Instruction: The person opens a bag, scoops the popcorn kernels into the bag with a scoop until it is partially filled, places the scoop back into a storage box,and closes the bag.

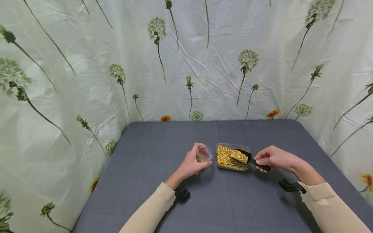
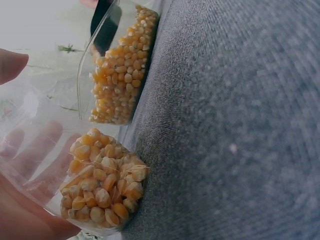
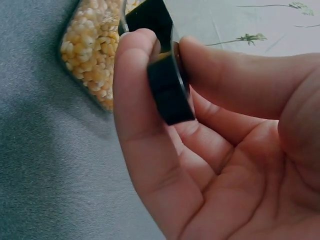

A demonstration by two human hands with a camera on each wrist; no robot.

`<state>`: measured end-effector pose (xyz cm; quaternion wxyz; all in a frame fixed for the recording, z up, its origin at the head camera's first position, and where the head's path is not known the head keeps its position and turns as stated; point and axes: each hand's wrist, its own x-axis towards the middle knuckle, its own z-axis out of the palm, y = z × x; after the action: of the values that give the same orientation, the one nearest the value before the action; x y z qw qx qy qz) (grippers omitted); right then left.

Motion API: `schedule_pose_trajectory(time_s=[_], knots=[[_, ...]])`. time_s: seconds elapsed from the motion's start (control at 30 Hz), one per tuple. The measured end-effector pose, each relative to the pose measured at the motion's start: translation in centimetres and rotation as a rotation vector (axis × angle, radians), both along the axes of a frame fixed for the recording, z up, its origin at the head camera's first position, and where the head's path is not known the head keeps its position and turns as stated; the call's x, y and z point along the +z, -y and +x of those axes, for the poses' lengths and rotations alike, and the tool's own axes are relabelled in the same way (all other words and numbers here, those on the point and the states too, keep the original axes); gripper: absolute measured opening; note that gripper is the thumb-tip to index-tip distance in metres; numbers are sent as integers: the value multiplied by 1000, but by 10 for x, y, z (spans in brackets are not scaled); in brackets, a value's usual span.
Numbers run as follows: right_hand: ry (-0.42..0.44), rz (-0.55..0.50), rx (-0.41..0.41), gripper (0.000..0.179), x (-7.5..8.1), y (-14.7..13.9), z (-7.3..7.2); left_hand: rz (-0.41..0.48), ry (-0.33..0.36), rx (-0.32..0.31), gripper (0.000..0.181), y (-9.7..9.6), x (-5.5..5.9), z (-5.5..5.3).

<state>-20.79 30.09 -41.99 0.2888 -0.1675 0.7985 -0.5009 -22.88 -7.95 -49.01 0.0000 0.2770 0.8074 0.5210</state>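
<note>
Yellow corn kernels fill much of a clear rectangular container [image 1: 231, 168] on the table. My right hand [image 1: 275, 158] pinches the handle of a black scoop [image 1: 263, 167] between thumb and fingers. The scoop's bowl, heaped with kernels, is over the container's right part. Left of the container, my left hand [image 1: 193, 164] grips a clear plastic cup [image 1: 206, 153] with its fingers round the side. In the left wrist view, kernels [image 2: 102, 185] lie in the lower part of that cup, close to the container. The right wrist view shows the scoop handle [image 3: 170, 92] between finger and thumb.
A dark grey cloth covers the table [image 1: 233, 200]. Behind it hangs a pale curtain [image 1: 215, 64] printed with dandelions. Black curved wrist mounts show at the left cuff [image 1: 183, 195] and the right cuff [image 1: 288, 186], just above the tabletop.
</note>
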Motion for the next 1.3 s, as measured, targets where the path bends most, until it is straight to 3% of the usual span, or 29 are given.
schedule_pose_trajectory(time_s=[0.47,1.3], knots=[[15,-91,6,34,-1,3,-2,33,5,-15,49,4,1,0],[2,-80,-41,36,13,12,-4,55,18,-31,49,5,5,2]])
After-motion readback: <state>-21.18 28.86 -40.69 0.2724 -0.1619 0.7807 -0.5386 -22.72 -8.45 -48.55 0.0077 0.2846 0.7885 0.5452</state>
